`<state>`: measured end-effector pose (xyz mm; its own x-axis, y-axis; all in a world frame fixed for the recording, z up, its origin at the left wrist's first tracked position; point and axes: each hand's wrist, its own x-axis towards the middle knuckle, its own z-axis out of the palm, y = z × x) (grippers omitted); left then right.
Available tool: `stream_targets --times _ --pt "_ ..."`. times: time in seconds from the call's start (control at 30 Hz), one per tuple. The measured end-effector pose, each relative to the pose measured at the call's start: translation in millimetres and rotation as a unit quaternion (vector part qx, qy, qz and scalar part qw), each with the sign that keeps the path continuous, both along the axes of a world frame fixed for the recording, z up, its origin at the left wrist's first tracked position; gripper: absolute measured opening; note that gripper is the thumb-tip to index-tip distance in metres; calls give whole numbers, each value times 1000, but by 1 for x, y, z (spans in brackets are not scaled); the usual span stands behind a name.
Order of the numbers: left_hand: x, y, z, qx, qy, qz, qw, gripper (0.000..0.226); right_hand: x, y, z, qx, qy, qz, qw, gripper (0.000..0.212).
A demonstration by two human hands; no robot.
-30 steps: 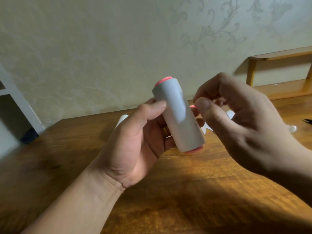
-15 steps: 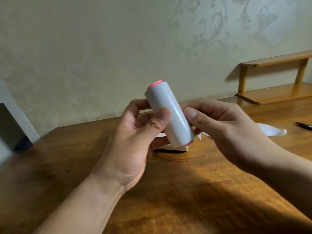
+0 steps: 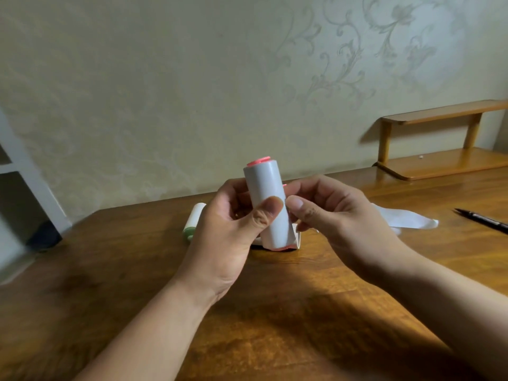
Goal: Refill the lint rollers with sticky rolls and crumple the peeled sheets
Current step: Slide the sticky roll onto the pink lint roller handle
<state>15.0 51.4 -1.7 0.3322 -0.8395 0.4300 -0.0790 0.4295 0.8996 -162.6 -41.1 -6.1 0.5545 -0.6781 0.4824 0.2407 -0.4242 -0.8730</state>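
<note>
Gripping lint roller [image 3: 265, 204]: L hand [image 3: 220, 243] fingers wrap it, R hand [image 3: 341, 218] pinches side.

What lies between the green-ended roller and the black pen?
Head view: the left hand and right hand holding the pink-ended roll, then a white peeled sheet on the table.

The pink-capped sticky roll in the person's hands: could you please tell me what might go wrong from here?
1. The thumb of the left hand presses on the sticky roll right beside where the right hand picks at its edge, so the sheet may tear unevenly.
2. A loose flap hangs at the roll's lower end and could cling to fingers or restick.
</note>
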Motion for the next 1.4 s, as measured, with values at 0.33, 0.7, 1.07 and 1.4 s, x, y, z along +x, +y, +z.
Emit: stream_targets --times 0.33,0.7,1.07,1.4 --pt "6 0 -9 61 3 -73 995 56 0 -5 1 30 -42 19 999 25" --pt "10 -1 -17 77 -10 -91 993 51 -1 -4 0 29 -34 25 999 17" --pt "4 0 -10 -5 -51 -27 998 36 0 7 0 -47 64 8 997 33" --pt "-3 4 -3 -66 -158 59 983 36 2 11 -5 -36 20 12 999 43"
